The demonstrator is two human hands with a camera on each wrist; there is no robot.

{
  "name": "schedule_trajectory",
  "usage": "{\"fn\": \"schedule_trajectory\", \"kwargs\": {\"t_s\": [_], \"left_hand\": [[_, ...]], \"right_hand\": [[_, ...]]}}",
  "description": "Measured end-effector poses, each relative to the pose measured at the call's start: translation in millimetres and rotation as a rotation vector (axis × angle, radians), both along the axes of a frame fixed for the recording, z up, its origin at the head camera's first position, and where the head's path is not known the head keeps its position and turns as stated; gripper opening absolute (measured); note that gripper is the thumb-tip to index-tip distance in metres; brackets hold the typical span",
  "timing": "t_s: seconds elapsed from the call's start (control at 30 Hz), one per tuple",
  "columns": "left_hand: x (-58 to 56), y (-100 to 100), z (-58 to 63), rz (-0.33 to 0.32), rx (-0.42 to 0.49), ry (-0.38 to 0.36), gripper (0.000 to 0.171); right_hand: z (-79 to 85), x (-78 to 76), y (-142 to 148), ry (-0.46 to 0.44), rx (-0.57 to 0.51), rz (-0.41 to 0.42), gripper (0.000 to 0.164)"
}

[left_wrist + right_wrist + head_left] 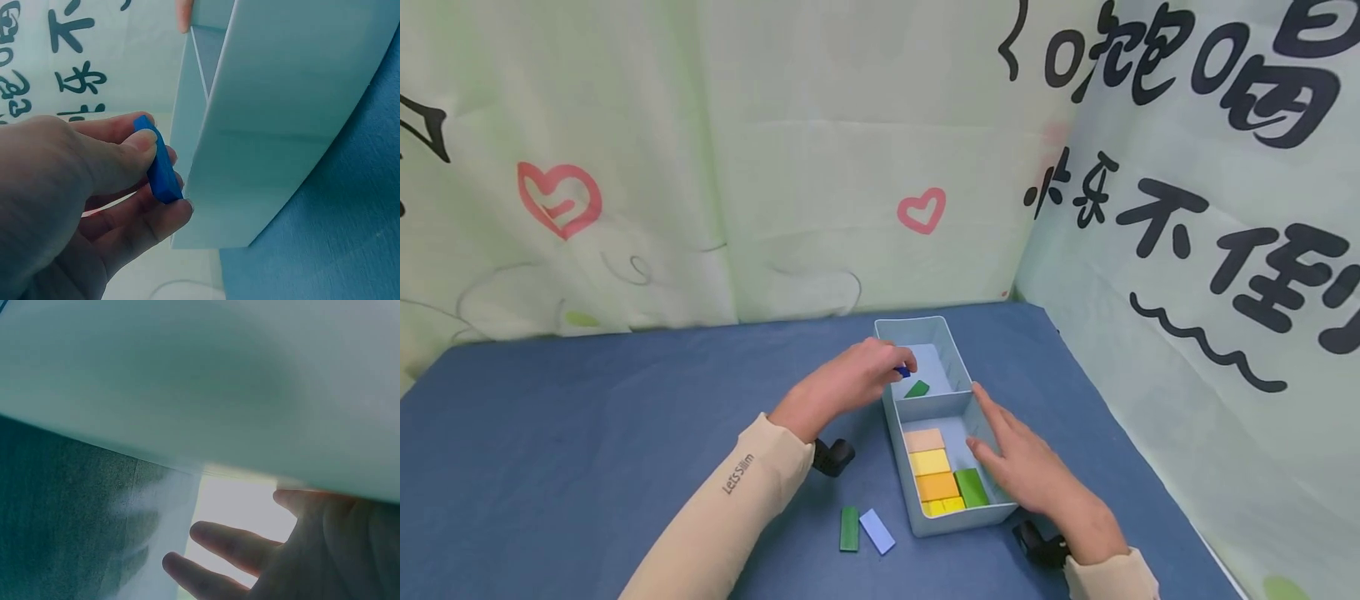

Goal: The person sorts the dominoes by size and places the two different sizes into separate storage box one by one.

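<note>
My left hand [880, 367] is over the far compartment of a pale blue two-part box [891, 425]. Between thumb and fingers it pinches a dark blue block [161, 165], seen clearly in the left wrist view. Below it, a green block [917, 389] lies in that far compartment. My right hand [1026, 454] lies along the box's right rim with fingers extended, the index fingertip at the divider. In the right wrist view its fingers [234, 544] spread beside the box's outer wall [187, 394].
The near compartment holds a peach block [923, 440], a light yellow block [929, 462], an orange block [937, 486], small yellow blocks [943, 506] and a green block [972, 487]. A dark green block [849, 529] and a light blue block [877, 532] lie on the blue tablecloth [625, 433].
</note>
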State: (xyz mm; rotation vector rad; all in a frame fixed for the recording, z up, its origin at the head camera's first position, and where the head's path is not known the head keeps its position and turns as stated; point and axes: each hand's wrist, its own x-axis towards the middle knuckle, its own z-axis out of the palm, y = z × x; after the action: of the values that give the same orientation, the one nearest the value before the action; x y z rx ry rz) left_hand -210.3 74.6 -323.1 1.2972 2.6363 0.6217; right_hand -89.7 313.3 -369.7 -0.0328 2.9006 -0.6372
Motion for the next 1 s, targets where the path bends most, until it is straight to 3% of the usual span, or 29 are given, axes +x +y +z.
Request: {"fn": "schedule_trajectory", "kwargs": {"t_s": [0.2,0.57,0.8,1.0], "left_hand": [[-8.2,14.9,0.4,0.019,-0.082,-0.023,0.029],[-12.1,36.7,-2.1,0.017,-0.151,0.212,0.032],[-12.6,51.9,-7.5,0.050,-0.216,0.250,0.029],[-16.9,55.9,-17.6,0.104,-0.236,0.236,0.024]], "right_hand": [[0.7,0.3,-0.9,0.000,0.008,0.000,0.074],[2.8,2.9,-0.2,0.064,0.049,0.009,0.072],[3.1,5.7,2.0,0.166,0.139,0.023,0.071],[2.3,6.8,2.2,0.188,0.180,0.022,0.071]]}}
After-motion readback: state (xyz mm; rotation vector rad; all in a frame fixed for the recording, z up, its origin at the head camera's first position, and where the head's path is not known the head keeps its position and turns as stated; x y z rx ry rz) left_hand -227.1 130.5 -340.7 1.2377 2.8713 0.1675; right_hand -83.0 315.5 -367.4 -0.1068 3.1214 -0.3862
